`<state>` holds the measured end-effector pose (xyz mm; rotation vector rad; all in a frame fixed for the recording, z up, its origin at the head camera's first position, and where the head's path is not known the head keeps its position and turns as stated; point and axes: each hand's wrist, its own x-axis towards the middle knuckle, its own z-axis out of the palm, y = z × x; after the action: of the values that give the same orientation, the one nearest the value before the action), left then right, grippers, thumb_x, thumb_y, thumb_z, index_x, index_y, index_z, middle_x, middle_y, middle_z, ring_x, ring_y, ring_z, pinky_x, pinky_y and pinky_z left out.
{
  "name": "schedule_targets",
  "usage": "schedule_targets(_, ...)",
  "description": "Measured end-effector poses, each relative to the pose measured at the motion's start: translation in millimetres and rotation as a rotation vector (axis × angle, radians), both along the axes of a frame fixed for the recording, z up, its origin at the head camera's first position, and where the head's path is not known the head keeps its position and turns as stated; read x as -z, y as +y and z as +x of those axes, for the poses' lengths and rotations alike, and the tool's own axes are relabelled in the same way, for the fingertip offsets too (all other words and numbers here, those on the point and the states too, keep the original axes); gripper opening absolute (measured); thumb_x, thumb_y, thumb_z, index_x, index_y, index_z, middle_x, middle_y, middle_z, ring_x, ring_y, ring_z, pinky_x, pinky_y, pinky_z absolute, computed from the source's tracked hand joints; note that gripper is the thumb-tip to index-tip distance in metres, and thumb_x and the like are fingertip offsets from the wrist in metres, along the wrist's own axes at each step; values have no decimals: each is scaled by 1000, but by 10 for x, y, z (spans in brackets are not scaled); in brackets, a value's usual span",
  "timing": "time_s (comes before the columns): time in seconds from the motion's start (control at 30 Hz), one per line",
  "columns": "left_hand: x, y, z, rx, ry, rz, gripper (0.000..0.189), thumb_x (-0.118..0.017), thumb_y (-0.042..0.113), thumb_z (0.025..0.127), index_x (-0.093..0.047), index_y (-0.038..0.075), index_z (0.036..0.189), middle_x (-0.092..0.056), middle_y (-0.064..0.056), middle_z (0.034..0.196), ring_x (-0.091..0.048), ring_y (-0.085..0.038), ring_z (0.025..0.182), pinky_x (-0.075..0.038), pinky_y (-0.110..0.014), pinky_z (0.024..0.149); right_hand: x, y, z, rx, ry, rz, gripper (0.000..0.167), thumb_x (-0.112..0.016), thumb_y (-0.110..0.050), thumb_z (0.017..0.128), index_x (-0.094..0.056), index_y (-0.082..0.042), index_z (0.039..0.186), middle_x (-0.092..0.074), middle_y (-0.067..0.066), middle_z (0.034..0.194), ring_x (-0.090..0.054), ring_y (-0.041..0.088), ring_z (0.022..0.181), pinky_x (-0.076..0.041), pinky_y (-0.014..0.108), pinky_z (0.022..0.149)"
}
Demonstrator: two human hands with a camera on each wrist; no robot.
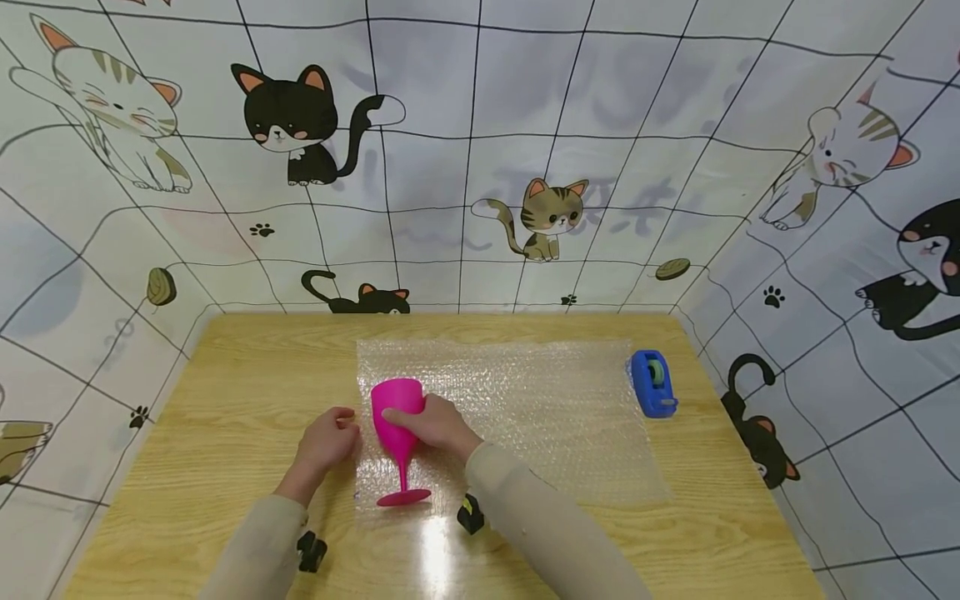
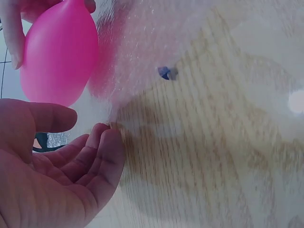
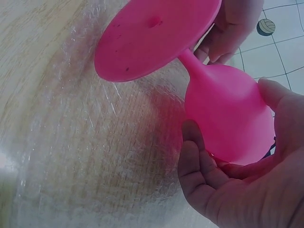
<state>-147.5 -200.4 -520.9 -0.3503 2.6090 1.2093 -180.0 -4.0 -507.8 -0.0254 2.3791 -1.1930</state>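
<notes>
My right hand grips a bright pink plastic goblet round its bowl, thumb across the near side. The goblet's stem and round foot point toward me, over the left end of a bubble wrap sheet. My left hand is just left of the sheet's left edge, holding nothing. In the left wrist view its thumb stands apart from the loosely bent fingers, and the fingertips are right at the wrap's edge, below the goblet's bowl.
A blue tape dispenser stands at the right end of the bubble wrap. The wooden table meets fabric walls printed with cats at the back and sides. Both wrists carry small black devices.
</notes>
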Motion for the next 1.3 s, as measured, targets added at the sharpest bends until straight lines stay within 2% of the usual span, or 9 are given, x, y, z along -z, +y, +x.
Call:
schedule_targets(0.2,-21,12,19,18,-22,32,49,-58,13,89,-47,-7,132,-62,-25,113,-61,-27,91,-53,-31,71,14,-11,-9,10,-11,10,77,-66,-66,78,-56,0,117,-63,7,96,-60,18,81,-50,29,68)
schedule_targets(0.4,-47,25,16,11,-38,43,55,-65,11,84,-47,-7,133,-58,-25,117,-59,-30,96,-55,-34,74,-20,0,-23,-1,-10,4,68,-65,-65,79,-60,-4,109,-64,6,90,-60,18,79,-48,29,66)
schedule_targets(0.63,-9,17,8,21,-24,5,57,-66,10,79,-49,-5,132,-59,-24,115,-58,-30,96,-53,-33,73,-60,4,-20,-24,-15,0,63,-64,-64,80,-61,-6,105,-64,5,87,-59,18,77,-47,28,64)
schedule_targets(0.83,21,15,26,6,-3,13,57,-67,7,76,-51,-4,130,-60,-22,111,-58,-30,96,-52,-34,75,-24,-17,14,-29,-22,5,69,-64,-66,79,-60,-4,106,-63,5,87,-59,18,77,-47,29,63)
schedule_targets(1.0,46,16,36,-16,5,67,58,-68,6,76,-48,-7,129,-63,-21,102,-61,-24,83,-52,-28,66,-15,-26,31,-18,-30,-15,68,-65,-65,79,-59,-3,107,-63,6,88,-59,19,77,-47,29,63)
schedule_targets(1.1,19,10,54,-15,-23,45,53,-70,11,80,-51,-8,125,-67,-20,96,-61,-21,76,-51,-28,64,-15,-24,29,-18,-28,-17,68,-65,-64,79,-59,-3,107,-63,6,88,-59,18,78,-47,29,63)
schedule_targets(1.23,7,-7,65,-11,-66,-4,37,-69,18,85,-61,-6,112,-67,-16,87,-59,-19,72,-47,-27,60,-3,-22,26,-22,-30,-25,68,-65,-65,79,-59,-4,107,-63,6,89,-59,18,79,-48,30,65)
schedule_targets(1.3,24,-11,62,-18,-79,-1,33,-68,19,86,-63,-5,107,-66,-12,83,-57,-17,69,-45,-25,57,-2,-26,28,-22,-36,-35,68,-65,-66,79,-59,-4,108,-63,5,89,-60,18,80,-48,30,66)
